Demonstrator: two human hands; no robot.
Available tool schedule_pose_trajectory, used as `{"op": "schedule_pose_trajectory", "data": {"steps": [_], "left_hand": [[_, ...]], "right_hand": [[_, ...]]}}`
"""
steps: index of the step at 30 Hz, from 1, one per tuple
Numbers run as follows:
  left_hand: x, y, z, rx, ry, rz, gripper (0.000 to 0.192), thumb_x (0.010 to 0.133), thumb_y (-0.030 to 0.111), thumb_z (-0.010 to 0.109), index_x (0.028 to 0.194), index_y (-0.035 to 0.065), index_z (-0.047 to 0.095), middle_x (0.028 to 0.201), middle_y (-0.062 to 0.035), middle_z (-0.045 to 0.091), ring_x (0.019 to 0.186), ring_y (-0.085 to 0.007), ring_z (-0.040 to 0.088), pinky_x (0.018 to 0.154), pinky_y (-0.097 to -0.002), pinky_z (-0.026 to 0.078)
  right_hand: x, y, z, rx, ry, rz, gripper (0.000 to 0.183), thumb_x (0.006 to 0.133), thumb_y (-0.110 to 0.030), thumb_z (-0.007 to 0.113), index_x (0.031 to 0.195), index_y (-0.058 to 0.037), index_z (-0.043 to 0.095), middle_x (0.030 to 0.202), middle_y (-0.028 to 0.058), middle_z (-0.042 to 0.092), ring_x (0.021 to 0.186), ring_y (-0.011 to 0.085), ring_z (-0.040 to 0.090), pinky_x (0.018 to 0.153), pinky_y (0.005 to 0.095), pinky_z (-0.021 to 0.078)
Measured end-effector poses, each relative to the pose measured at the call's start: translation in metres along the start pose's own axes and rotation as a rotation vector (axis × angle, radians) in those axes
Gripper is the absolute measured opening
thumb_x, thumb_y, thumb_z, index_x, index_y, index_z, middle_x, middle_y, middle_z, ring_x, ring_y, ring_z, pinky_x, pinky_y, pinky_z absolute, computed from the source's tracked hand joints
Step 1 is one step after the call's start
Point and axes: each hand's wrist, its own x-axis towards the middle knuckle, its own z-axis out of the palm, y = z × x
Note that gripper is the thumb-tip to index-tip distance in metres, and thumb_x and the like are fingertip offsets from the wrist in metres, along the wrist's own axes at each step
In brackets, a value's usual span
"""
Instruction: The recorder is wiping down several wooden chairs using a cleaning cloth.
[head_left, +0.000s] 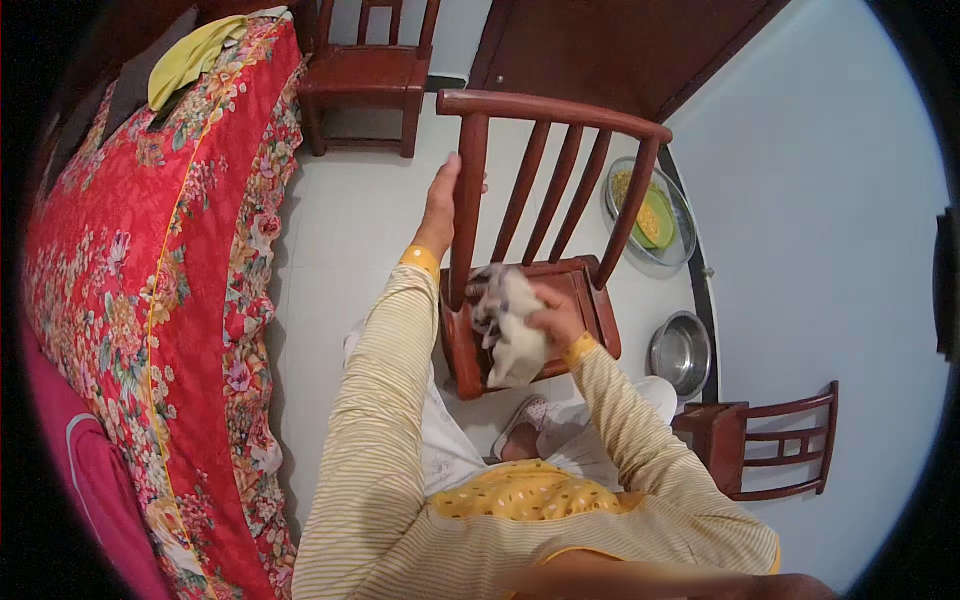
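Observation:
A dark red wooden chair (554, 109) stands in front of me, its slatted backrest on the far side. My left hand (442, 202) is wrapped around the left upright of the backrest, with fingertips showing past it. On the seat, my right hand (556, 319) grips a crumpled white and grey cloth (517, 337), which lies bunched over the seat's left and middle part. The cloth is slightly blurred. Part of the seat is hidden beneath it.
A bed with a red floral cover (202, 300) runs along the left, a yellow cloth (191, 60) on it. Another wooden chair (364, 71) is beyond. At right are a glass tray (679, 251) holding a green dish (658, 214), a metal basin (680, 352) and a small chair (720, 442) by the wall.

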Motion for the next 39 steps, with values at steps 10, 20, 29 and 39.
{"op": "schedule_pose_trajectory", "data": {"steps": [10,20,29,39], "left_hand": [[-0.002,0.003,-0.005,-0.465,-0.048,-0.185,0.072,0.092,0.062,0.025,0.131,0.0046,0.043,0.121,-0.0201,0.054,0.11,-0.0294,0.052,0.097,-0.0406,0.039],[0.004,0.004,-0.016,-0.667,-0.024,-0.226,0.051,0.094,0.042,0.034,0.127,0.004,0.047,0.123,-0.016,0.054,0.111,-0.0315,0.053,0.098,-0.0431,0.041],[0.013,0.01,-0.003,-0.351,0.15,-0.295,0.037,0.094,0.024,0.037,0.112,-0.0016,0.056,0.109,-0.0169,0.061,0.096,-0.0287,0.061,0.088,-0.043,0.049],[0.003,0.037,0.001,-0.222,-0.031,-0.083,0.05,0.092,0.048,0.041,0.119,0.0076,0.054,0.102,-0.0037,0.06,0.084,-0.013,0.054,0.072,-0.0263,0.041]], "right_hand": [[0.086,-0.194,0.099,-0.875,0.338,-1.318,0.043,0.064,-0.006,0.062,0.107,-0.0097,0.062,0.114,0.0158,0.049,0.107,0.0356,0.047,0.094,0.0402,0.0394],[0.079,-0.073,0.116,-1.093,0.44,-1.231,0.047,0.06,-0.009,0.067,0.106,-0.0144,0.061,0.111,0.0152,0.047,0.099,0.0371,0.045,0.084,0.0448,0.0412],[0.074,-0.058,0.101,-0.951,0.437,-1.151,0.049,0.062,-0.007,0.062,0.111,-0.0097,0.058,0.112,0.019,0.045,0.102,0.0387,0.045,0.088,0.0437,0.0395],[0.02,0.069,0.052,-1.043,0.119,-0.554,0.048,0.059,-0.011,0.063,0.106,-0.0091,0.058,0.106,0.0163,0.049,0.104,0.0381,0.048,0.092,0.0428,0.0407]]}}
